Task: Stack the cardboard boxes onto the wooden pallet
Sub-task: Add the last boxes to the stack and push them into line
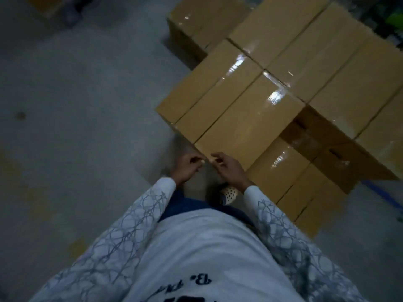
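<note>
**Tan cardboard stacked at the right, both hands empty**

Tan cardboard boxes sealed with glossy clear tape stand packed side by side in a block that fills the view from about 1 to 3 o'clock, their tops level and touching. One lower row of tan boxes juts out of the block's near side at 4 o'clock, a step below the top layer. A separate tan taped box stands apart at 12 o'clock, lower than the block. What the block rests on is hidden by the boxes.

Just at the block's nearest corner, in the middle of the view, the left hand and the right hand hang close together. Their fingers are loosely curled and grip nothing, though the picture is blurred. The right hand's fingertips are just beside the corner box's edge.

White sleeves with a grey web pattern lead back to 6 o'clock. A white perforated shoe shows below the hands on the grey concrete floor.
</note>
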